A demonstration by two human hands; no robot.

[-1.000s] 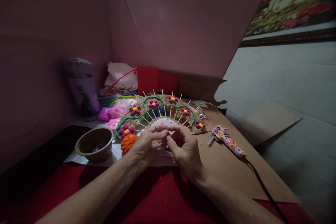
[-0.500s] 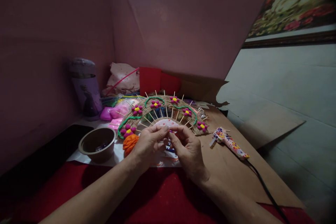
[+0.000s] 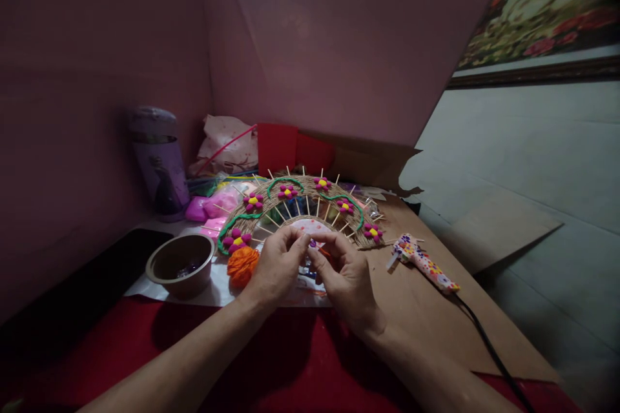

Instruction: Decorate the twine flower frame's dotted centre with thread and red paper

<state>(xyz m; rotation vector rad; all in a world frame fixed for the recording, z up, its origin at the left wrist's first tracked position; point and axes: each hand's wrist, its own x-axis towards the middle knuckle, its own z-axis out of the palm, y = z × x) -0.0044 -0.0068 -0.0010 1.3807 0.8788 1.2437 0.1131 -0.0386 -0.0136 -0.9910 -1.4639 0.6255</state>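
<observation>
My left hand (image 3: 277,264) and my right hand (image 3: 345,274) meet fingertip to fingertip just in front of a woven jute fan (image 3: 299,205). Both pinch something tiny between them, with a speck of purple showing at the fingertips; I cannot make out what it is. The fan has toothpick spokes, pink clay flowers with yellow centres, and a green clay vine. An orange clay lump (image 3: 241,262) lies right beside my left hand. A speckled glue gun (image 3: 420,262) with a black cord lies to the right of my right hand.
A brown bowl (image 3: 181,264) sits at the left on white paper. Behind it stand a purple tumbler (image 3: 159,161), pink clay bags (image 3: 212,205) and a red box (image 3: 277,146). Pink cardboard walls (image 3: 334,45) enclose the back and left. Brown cardboard (image 3: 436,316) covers the right side.
My hands have stayed together in front of the fan, fingers shifting slightly around the tiny piece. The view has shifted slightly; nothing else has moved.
</observation>
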